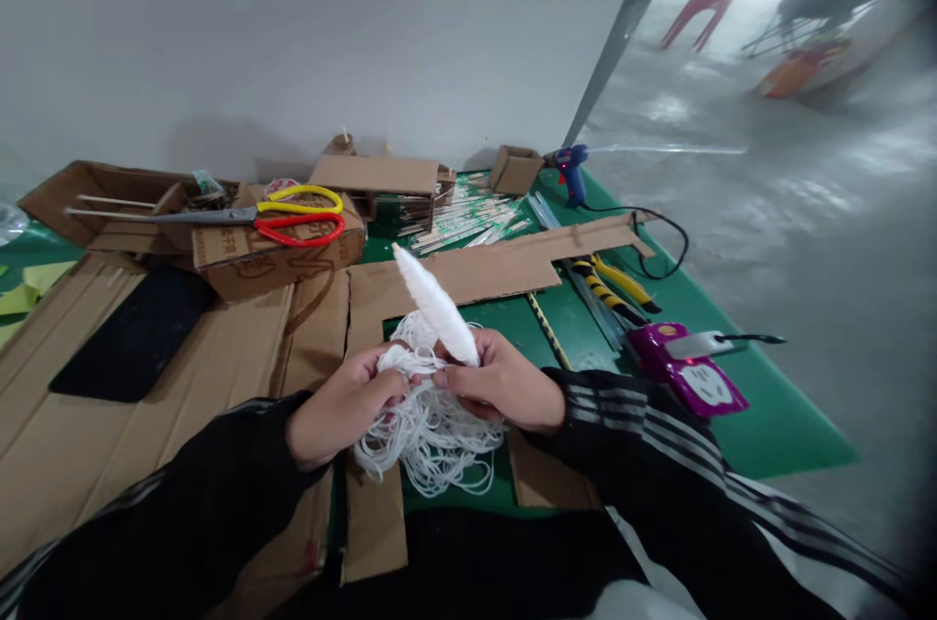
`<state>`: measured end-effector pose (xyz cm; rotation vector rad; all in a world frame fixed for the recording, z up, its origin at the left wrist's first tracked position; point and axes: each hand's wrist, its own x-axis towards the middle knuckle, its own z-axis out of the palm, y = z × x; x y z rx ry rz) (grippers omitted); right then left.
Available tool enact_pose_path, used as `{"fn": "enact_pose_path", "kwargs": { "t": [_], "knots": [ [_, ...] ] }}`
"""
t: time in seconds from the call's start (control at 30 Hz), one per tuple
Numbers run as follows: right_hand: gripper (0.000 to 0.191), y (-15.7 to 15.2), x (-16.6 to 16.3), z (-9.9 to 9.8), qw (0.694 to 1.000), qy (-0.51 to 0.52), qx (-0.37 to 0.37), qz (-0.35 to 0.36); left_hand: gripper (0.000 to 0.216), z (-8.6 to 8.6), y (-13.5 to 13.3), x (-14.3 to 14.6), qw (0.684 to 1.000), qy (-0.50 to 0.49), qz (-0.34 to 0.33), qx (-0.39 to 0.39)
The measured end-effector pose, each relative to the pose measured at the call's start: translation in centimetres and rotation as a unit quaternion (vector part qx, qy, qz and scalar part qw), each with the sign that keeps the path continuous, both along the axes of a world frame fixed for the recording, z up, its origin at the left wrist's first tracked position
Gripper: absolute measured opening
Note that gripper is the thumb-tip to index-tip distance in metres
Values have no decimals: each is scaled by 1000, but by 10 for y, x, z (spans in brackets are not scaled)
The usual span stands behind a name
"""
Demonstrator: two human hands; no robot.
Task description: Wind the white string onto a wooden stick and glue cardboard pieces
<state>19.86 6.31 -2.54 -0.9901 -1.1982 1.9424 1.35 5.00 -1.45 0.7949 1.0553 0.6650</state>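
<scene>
One tapered white roll point(437, 305) points up and leftward from the right hand point(512, 384), which grips its near end, while the left hand point(351, 405) pinches loose string point(437, 444).

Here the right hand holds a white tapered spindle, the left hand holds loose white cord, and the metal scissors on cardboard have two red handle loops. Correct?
Not quite: in the head view, the metal scissors have one yellow handle loop and one red. The rest stands: right hand holding the white tapered spindle, left hand the loose white cord.
</scene>
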Motion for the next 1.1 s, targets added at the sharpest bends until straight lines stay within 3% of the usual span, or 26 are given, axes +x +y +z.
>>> {"fn": "enact_pose_path", "kwargs": {
  "t": [0.13,0.3,0.63,0.9,1.1],
  "knots": [
    [25,1,1,1,1000,-3,6,-3,3,2,-2,-3,998,-61,14,-31],
    [19,2,2,1,1000,-15,13,-6,11,6,-2,-4,992,-122,30,-14],
    [19,4,3,-1,999,-35,20,-9,13,-1,-2,-6,991,-52,100,75],
    [19,3,0,0,1000,-28,1,-5,10,1,-6,-2,981,-71,153,99],
    [27,2,-1,0,1000,-13,-6,2,16,1,-6,-2,983,-93,127,99]
  ]
}}
